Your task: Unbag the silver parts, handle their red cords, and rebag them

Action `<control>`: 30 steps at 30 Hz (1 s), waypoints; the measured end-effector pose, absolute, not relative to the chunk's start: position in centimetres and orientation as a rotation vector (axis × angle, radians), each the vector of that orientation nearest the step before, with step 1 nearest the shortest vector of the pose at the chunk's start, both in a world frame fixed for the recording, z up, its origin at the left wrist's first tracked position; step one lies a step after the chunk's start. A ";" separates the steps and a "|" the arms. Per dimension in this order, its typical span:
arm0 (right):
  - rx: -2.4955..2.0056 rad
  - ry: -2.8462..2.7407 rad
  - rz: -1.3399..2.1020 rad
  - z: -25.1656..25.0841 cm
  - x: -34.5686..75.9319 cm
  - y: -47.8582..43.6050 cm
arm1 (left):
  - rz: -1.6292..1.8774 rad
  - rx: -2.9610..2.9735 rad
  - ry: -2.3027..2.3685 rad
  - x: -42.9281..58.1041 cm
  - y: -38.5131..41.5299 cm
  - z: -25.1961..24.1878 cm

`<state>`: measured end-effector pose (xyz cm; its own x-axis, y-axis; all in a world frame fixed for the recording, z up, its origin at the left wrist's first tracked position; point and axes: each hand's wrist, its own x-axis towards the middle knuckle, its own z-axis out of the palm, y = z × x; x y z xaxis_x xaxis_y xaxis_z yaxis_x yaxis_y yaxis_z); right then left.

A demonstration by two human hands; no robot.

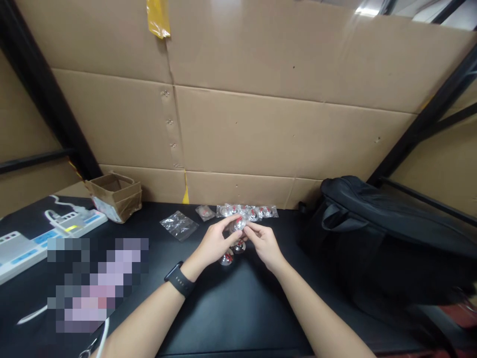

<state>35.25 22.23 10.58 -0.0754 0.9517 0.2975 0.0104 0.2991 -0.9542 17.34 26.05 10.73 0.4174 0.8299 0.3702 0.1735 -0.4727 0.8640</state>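
My left hand (216,242) holds a round silver piece with a red mark (237,226) between thumb and fingers. From the other side, the fingertips of my right hand (264,244) pinch its edge; whether a clear wrapper is around it I cannot tell. Just below the hands lie two similar round pieces, the lower one (226,257) left of the upper one (239,246). Behind the hands runs a row of like pieces in clear bags (257,213). A single bagged piece (205,213) sits left of that row, beside a flat clear plastic bag (179,225).
An open cardboard box (116,195) stands at the back left, near a white power strip (48,241) with cables. A blurred-out pinkish object (108,283) lies at the left. On the right is a large black bag (357,238). A cardboard wall (238,134) closes off the back.
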 end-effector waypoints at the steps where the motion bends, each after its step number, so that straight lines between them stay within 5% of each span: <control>1: -0.959 -1.415 1.025 10.7 35.3 22.2 | 1.073 1.894 0.845 17.4 26.0 10.7; 21: -1.061 -1.388 0.922 10.5 36.5 23.0 | 1.088 1.374 0.800 17.4 28.3 8.6; 30: -1.383 -1.710 0.880 9.9 38.7 23.6 | 1.024 1.700 0.792 14.7 28.9 11.0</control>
<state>38.68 23.55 9.94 -0.1311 0.9825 0.1321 0.4640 0.1786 -0.8677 14.70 28.86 10.97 0.4360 0.8575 0.2731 0.0487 -0.3255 0.9443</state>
